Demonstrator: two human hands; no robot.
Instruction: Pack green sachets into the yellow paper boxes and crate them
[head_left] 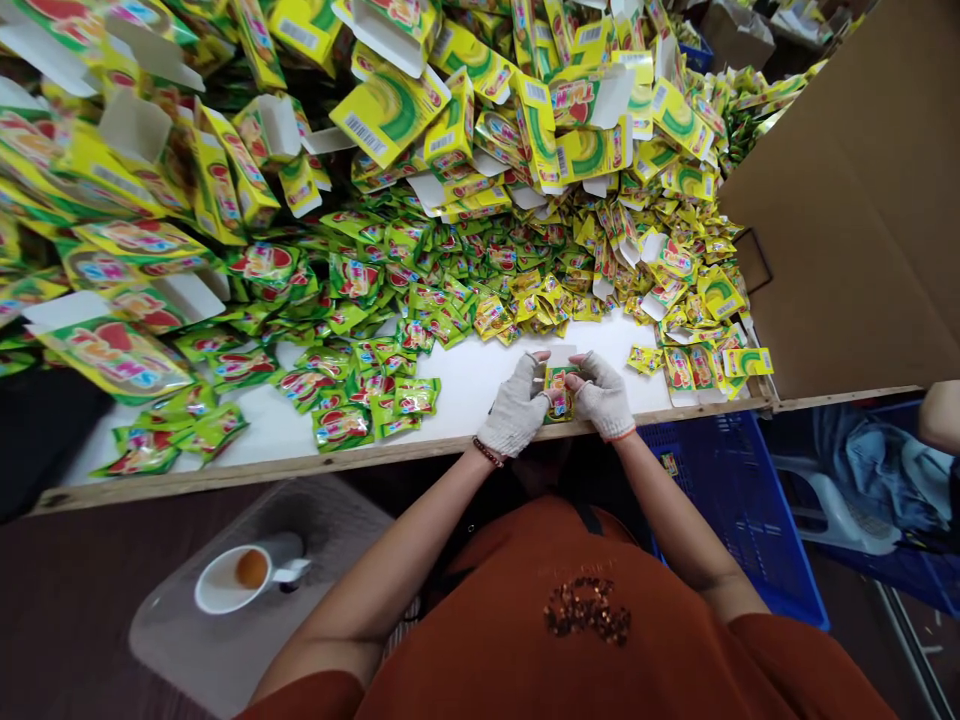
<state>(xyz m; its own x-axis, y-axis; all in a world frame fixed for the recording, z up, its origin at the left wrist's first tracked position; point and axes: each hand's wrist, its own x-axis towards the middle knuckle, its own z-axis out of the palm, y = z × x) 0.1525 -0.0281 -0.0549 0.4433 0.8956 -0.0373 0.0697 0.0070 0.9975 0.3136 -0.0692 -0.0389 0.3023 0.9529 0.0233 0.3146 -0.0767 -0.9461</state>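
Observation:
Both of my hands wear white knit gloves with bare fingertips. Between them, at the table's front edge, is a small printed carton [559, 392] with its pale flap raised at the far side. My left hand [519, 405] grips the carton's left side, thumb on its face. On the right side my right hand [602, 397] has its thumb and fingers closed on the same carton. Left of my hands lie green candy packets [343, 425]; beyond them is a heap of yellow packets [536, 305]. Flat cartons [694, 370] rest to the right, next to one yellow packet [644, 358].
Yellow cartons [390, 110] are piled high at the back. A brown cardboard sheet [855, 210] stands on the right. Below the table are a blue crate [772, 540] and a stool [187, 640] bearing a white cup [225, 590]. Another person's arm [941, 415] shows at far right.

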